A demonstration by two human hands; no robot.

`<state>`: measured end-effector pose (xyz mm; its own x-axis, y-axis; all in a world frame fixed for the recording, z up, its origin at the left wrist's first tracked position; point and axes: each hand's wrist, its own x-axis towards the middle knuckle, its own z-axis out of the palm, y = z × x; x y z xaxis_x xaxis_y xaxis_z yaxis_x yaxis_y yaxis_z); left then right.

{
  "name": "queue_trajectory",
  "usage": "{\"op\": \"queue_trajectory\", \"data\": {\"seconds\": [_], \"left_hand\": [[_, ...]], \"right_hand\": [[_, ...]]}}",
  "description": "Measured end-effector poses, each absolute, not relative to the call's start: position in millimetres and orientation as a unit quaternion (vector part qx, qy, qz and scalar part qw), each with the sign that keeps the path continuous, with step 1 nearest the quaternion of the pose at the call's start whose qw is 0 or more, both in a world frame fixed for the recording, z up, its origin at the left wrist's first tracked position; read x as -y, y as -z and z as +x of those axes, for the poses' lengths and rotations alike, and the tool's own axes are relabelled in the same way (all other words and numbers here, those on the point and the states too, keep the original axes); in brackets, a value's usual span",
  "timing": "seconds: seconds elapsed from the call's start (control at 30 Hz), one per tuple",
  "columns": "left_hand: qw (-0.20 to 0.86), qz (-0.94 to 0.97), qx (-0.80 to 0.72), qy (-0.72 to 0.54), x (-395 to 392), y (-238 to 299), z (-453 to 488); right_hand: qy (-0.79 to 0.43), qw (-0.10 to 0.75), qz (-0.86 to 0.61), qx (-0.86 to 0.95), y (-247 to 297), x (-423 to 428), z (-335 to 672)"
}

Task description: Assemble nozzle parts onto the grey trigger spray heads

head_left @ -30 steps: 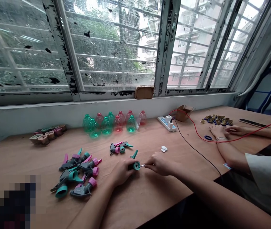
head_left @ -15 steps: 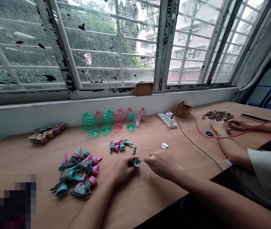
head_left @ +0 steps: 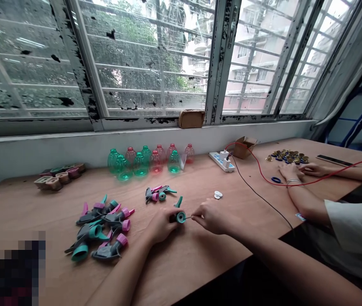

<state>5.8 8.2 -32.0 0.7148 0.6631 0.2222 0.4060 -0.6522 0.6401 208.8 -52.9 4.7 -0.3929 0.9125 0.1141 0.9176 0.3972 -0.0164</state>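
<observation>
My left hand [head_left: 162, 225] is closed around a spray trigger head [head_left: 180, 217] with a teal collar that faces me and a teal lever pointing up. From the right, my right hand [head_left: 209, 216] pinches a thin, light rod [head_left: 188, 218], whose tip is at the collar; whether it is inside I cannot tell. Left of my left hand lies a pile of grey spray trigger heads [head_left: 106, 255] with pink or teal collars and levers. A smaller group of trigger heads [head_left: 160, 194] lies beyond my hands. A few white discs [head_left: 218, 195] rest beyond my right hand.
Green and red clear bottles [head_left: 140, 165] stand along the wall. Small tubs [head_left: 61, 178] sit back left. A power strip [head_left: 222, 162] with cables and an open cardboard box [head_left: 244, 148] are back right. Another person's hands [head_left: 291, 172] work near gold pieces [head_left: 289, 156].
My right hand has shifted slightly, still pinching the rod at the collar. The whole view has moved a little; my left hand keeps its hold on the spray trigger head.
</observation>
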Motion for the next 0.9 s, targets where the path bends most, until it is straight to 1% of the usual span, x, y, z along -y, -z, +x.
{"op": "queue_trajectory", "data": {"seconds": [0.13,0.27,0.43,0.6,0.73,0.9], "left_hand": [[0.308,0.866,-0.315,-0.236,-9.3,34.5,4.6],[0.311,0.866,-0.315,-0.233,-10.6,34.9,5.1],[0.326,0.858,-0.32,-0.236,-11.9,34.5,6.4],[0.344,0.855,-0.307,-0.239,-11.9,34.7,6.6],[0.338,0.857,-0.304,-0.243,-12.2,35.2,6.1],[0.349,0.852,-0.309,-0.24,-12.6,37.1,5.7]], "right_hand": [[-0.01,0.108,-0.528,0.842,7.9,54.0,210.6],[-0.025,0.146,-0.54,0.828,7.3,54.8,211.4],[0.006,0.126,-0.579,0.805,-2.4,58.0,209.3],[0.007,0.121,-0.578,0.807,-3.3,58.6,200.1],[0.013,0.123,-0.578,0.806,2.7,59.8,191.9],[0.037,0.094,-0.571,0.815,2.1,65.6,187.0]]}}
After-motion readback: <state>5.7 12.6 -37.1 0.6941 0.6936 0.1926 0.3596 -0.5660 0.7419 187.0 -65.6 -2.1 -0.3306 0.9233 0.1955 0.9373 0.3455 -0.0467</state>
